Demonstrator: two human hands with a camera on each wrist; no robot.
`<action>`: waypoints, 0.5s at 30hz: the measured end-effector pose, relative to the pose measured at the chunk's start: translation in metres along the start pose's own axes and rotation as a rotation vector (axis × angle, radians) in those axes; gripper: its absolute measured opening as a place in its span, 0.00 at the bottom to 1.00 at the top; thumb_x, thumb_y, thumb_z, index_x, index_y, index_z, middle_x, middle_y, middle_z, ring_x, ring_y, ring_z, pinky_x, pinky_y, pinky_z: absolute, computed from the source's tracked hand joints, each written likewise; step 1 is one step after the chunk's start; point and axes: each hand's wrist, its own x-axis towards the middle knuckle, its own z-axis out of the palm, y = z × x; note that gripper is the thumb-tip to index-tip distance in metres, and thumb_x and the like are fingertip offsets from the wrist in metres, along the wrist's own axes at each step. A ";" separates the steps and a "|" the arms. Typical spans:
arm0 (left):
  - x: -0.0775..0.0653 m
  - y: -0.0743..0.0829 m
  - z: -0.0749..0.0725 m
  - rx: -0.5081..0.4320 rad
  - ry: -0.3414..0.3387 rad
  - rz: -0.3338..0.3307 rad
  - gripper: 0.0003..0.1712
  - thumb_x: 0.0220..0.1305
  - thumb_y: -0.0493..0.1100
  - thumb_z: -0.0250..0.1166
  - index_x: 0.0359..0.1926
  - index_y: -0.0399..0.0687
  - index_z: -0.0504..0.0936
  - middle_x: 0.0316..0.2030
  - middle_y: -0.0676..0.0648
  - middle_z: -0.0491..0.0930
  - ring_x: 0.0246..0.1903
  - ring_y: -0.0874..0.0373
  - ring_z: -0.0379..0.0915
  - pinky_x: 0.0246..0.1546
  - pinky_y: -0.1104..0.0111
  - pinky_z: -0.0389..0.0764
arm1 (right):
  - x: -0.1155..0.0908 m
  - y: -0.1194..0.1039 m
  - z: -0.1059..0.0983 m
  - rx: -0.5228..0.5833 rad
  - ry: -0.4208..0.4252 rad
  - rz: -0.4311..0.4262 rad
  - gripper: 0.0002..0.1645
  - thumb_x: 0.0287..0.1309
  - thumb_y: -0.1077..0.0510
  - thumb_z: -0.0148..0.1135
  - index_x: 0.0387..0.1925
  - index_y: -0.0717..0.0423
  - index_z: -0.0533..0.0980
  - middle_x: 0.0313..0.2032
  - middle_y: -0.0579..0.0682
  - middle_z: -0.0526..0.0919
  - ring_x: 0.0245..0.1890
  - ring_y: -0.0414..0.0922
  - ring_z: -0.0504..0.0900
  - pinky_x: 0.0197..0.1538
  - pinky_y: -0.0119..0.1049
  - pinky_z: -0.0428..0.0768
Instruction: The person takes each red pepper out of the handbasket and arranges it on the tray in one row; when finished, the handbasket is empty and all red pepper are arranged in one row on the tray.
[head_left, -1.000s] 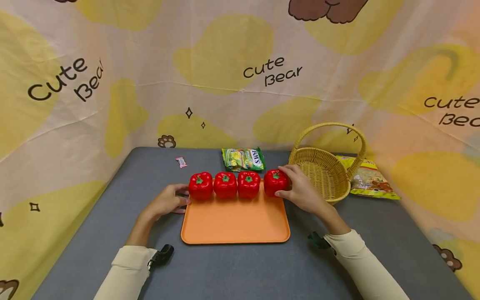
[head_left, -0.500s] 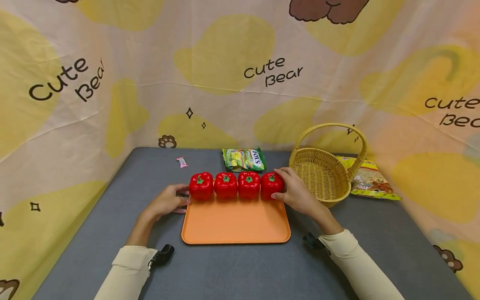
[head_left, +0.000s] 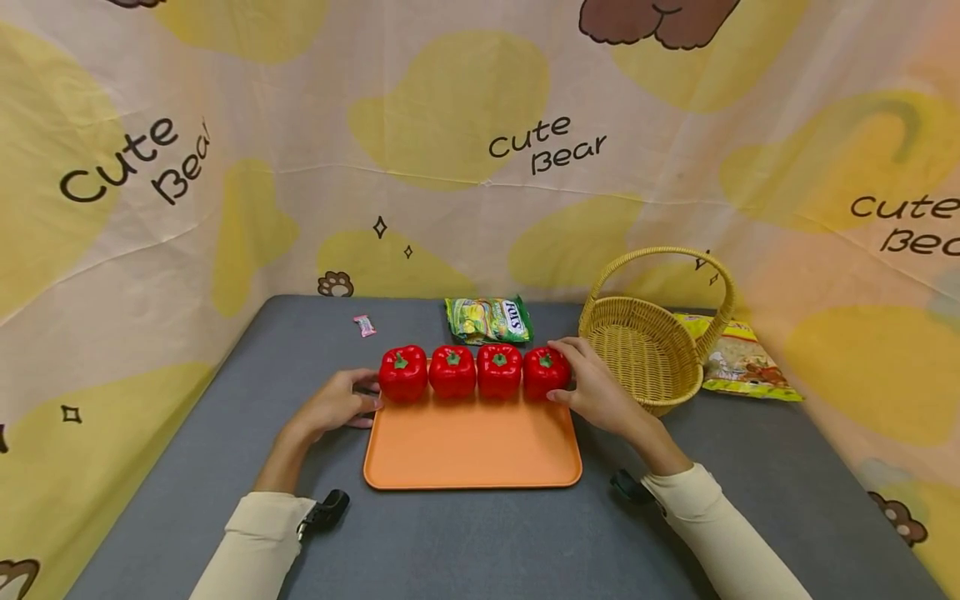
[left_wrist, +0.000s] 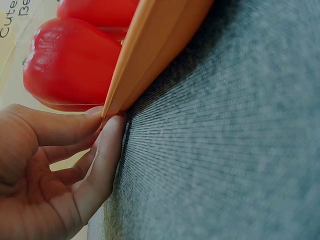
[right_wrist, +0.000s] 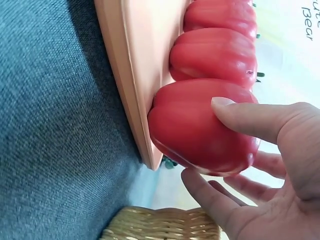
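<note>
Several red bell peppers with green stems stand in a row along the far side of the orange tray [head_left: 474, 446]. My left hand [head_left: 336, 402] is at the tray's left edge. In the left wrist view, its thumb and a finger [left_wrist: 107, 155] pinch the tray's rim, close beside the leftmost pepper [head_left: 402, 373]. My right hand [head_left: 600, 385] holds the rightmost pepper [head_left: 545, 373], thumb on the near side and fingers round the outer side. The right wrist view shows that pepper [right_wrist: 192, 125] resting in the tray, right against its neighbour [right_wrist: 215, 55].
Behind the tray lies a green candy bag [head_left: 489, 320], with a small pink wrapped candy [head_left: 364, 325] to its left. A yellow wicker basket [head_left: 645, 350] with a tall handle stands right of the tray, close to my right hand. Another snack bag [head_left: 750, 362] lies behind it.
My right hand has moved slightly left, bringing the rightmost pepper up to the others and closing the gap. The left hand has stayed at the tray's edge.
</note>
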 end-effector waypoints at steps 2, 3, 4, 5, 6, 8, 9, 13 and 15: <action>0.001 0.000 0.001 -0.010 -0.001 0.002 0.33 0.73 0.32 0.63 0.74 0.23 0.64 0.63 0.25 0.72 0.47 0.48 0.85 0.42 0.59 0.92 | -0.002 0.000 -0.002 0.009 -0.007 -0.004 0.48 0.56 0.63 0.80 0.75 0.62 0.67 0.70 0.62 0.67 0.67 0.62 0.72 0.65 0.61 0.82; 0.001 0.001 0.000 -0.006 -0.001 0.004 0.34 0.73 0.32 0.63 0.74 0.23 0.64 0.63 0.25 0.72 0.47 0.49 0.85 0.41 0.60 0.92 | -0.002 0.000 -0.002 0.020 -0.010 -0.004 0.48 0.56 0.63 0.80 0.76 0.61 0.67 0.71 0.62 0.67 0.67 0.62 0.73 0.64 0.60 0.83; 0.001 0.001 0.000 -0.004 0.000 0.005 0.33 0.73 0.32 0.63 0.74 0.23 0.64 0.62 0.26 0.72 0.46 0.49 0.85 0.41 0.60 0.92 | -0.003 0.000 -0.003 0.037 -0.016 -0.001 0.49 0.56 0.64 0.79 0.76 0.60 0.66 0.71 0.62 0.66 0.67 0.61 0.73 0.63 0.59 0.84; 0.002 0.001 0.000 -0.005 0.002 0.005 0.33 0.73 0.32 0.63 0.74 0.23 0.64 0.62 0.26 0.73 0.46 0.49 0.85 0.41 0.60 0.92 | -0.004 0.001 -0.004 0.051 -0.021 0.000 0.49 0.57 0.64 0.79 0.77 0.60 0.66 0.71 0.62 0.65 0.66 0.61 0.73 0.62 0.58 0.85; 0.002 0.001 0.000 -0.006 0.002 0.006 0.33 0.73 0.32 0.63 0.74 0.23 0.64 0.62 0.26 0.73 0.47 0.49 0.85 0.41 0.60 0.92 | -0.006 0.001 -0.006 0.060 -0.025 -0.002 0.50 0.57 0.65 0.79 0.77 0.60 0.65 0.72 0.62 0.64 0.67 0.62 0.73 0.61 0.58 0.85; 0.002 0.000 0.000 -0.008 0.002 0.006 0.33 0.73 0.32 0.63 0.74 0.23 0.64 0.62 0.26 0.73 0.47 0.48 0.85 0.42 0.60 0.92 | -0.009 0.002 -0.010 0.067 -0.025 -0.007 0.51 0.57 0.65 0.79 0.78 0.59 0.63 0.72 0.63 0.63 0.67 0.63 0.74 0.61 0.58 0.85; 0.003 0.000 0.000 -0.006 0.002 0.008 0.33 0.73 0.32 0.63 0.74 0.23 0.64 0.62 0.26 0.73 0.48 0.48 0.85 0.42 0.60 0.92 | -0.011 0.003 -0.012 0.069 -0.023 -0.011 0.51 0.58 0.64 0.79 0.78 0.59 0.63 0.72 0.63 0.62 0.66 0.64 0.75 0.61 0.58 0.85; 0.002 0.000 0.000 0.013 0.004 0.013 0.33 0.72 0.32 0.63 0.73 0.22 0.65 0.62 0.26 0.73 0.49 0.46 0.85 0.44 0.58 0.92 | -0.022 0.008 -0.024 0.040 0.034 -0.051 0.50 0.58 0.63 0.79 0.77 0.59 0.64 0.72 0.63 0.63 0.64 0.65 0.76 0.57 0.58 0.87; 0.002 0.001 0.000 0.036 0.011 0.020 0.33 0.72 0.32 0.63 0.72 0.22 0.66 0.61 0.26 0.74 0.49 0.45 0.85 0.44 0.58 0.92 | -0.029 0.013 -0.033 0.015 0.090 -0.096 0.47 0.58 0.63 0.79 0.75 0.60 0.67 0.70 0.63 0.66 0.63 0.63 0.77 0.54 0.57 0.88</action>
